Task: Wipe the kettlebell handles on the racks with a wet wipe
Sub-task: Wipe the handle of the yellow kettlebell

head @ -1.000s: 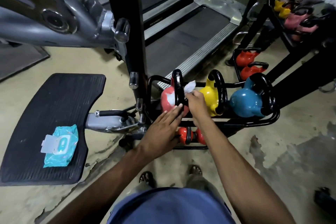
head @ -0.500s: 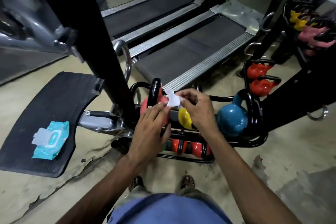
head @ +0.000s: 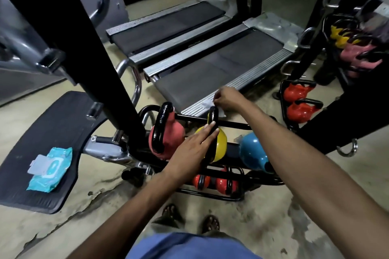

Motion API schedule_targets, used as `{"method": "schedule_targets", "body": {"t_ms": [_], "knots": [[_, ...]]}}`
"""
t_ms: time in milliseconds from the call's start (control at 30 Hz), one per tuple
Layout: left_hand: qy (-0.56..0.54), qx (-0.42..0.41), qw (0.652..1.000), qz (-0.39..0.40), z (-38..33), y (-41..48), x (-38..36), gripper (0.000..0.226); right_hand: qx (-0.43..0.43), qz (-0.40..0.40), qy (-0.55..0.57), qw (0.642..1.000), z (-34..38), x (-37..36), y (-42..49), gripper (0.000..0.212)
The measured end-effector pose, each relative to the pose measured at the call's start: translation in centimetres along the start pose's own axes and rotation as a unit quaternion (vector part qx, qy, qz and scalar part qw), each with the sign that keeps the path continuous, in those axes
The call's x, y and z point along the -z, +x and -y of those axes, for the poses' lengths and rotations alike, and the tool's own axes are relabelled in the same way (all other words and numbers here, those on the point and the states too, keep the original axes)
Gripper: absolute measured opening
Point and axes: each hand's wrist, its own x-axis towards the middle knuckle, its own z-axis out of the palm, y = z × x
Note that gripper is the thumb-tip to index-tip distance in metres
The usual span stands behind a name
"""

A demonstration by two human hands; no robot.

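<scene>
A low black rack (head: 233,124) holds a pink kettlebell (head: 168,134), a yellow kettlebell (head: 220,143) and a blue kettlebell (head: 251,150), each with a black handle. My right hand (head: 227,98) pinches a white wet wipe (head: 210,106) against the top of the yellow kettlebell's handle (head: 212,114). My left hand (head: 193,149) lies flat with straight fingers against the lower part of that handle and the yellow body. Small red kettlebells (head: 210,182) sit on the rack's bottom tier.
A teal wet wipe pack (head: 49,168) lies on a black foot platform (head: 48,132) at left. A thick black machine post (head: 101,48) rises beside the rack. Two treadmills (head: 210,65) lie behind. Another rack with red kettlebells (head: 299,101) stands at right.
My right hand carried the wipe from the pink kettlebell's handle to the yellow one's top. My left hand shifted from the pink kettlebell to the yellow one.
</scene>
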Motion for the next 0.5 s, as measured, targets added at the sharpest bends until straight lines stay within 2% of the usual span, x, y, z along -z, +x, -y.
{"method": "schedule_targets", "body": {"t_ms": [133, 300, 400, 500], "knots": [[-0.031, 0.001, 0.999, -0.010, 0.3, 0.3, 0.0, 0.087, 0.014, 0.063, -0.093, 0.994, 3.4, 0.3, 0.4, 0.020], [-0.034, -0.015, 0.999, -0.024, 0.4, 0.4, 0.9, 0.081, 0.100, 0.137, -0.256, 0.951, 6.8, -2.0, 0.4, 0.020], [-0.042, -0.019, 0.998, -0.035, 0.1, 0.5, 1.1, 0.078, 0.097, 0.132, -0.296, 0.941, 7.0, -2.5, 0.1, 0.024], [-0.045, -0.015, 0.998, -0.035, 0.0, 0.5, 1.1, 0.075, 0.031, 0.082, -0.250, 0.964, 6.4, -1.4, 0.5, 0.029]]}}
